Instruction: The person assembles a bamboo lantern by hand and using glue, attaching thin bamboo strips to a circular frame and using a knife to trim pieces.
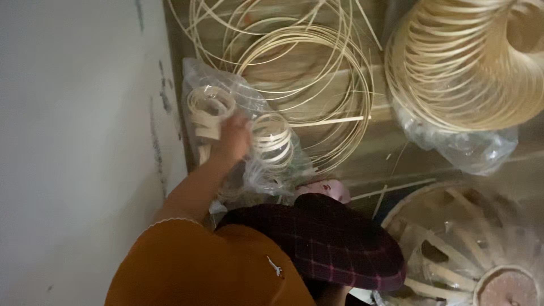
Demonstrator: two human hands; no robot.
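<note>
My left hand [232, 139] reaches forward from an orange sleeve into a crumpled clear plastic bag [252, 96] on the wooden floor. It sits between two small coils of flat pale cane strip, one [211, 107] just left of the hand and one [273, 140] just right of it. The fingers are turned away and buried among bag and coils, so the grip is hidden. My right hand is out of view.
Large loose cane hoops [317, 68] lie beyond the bag. A thick stack of hoops [464, 73] rests on another plastic bag at top right. A half-woven basket frame [453, 238] stands at bottom right. A grey wall [73, 141] runs along the left. My plaid-covered knee [334, 238] is below.
</note>
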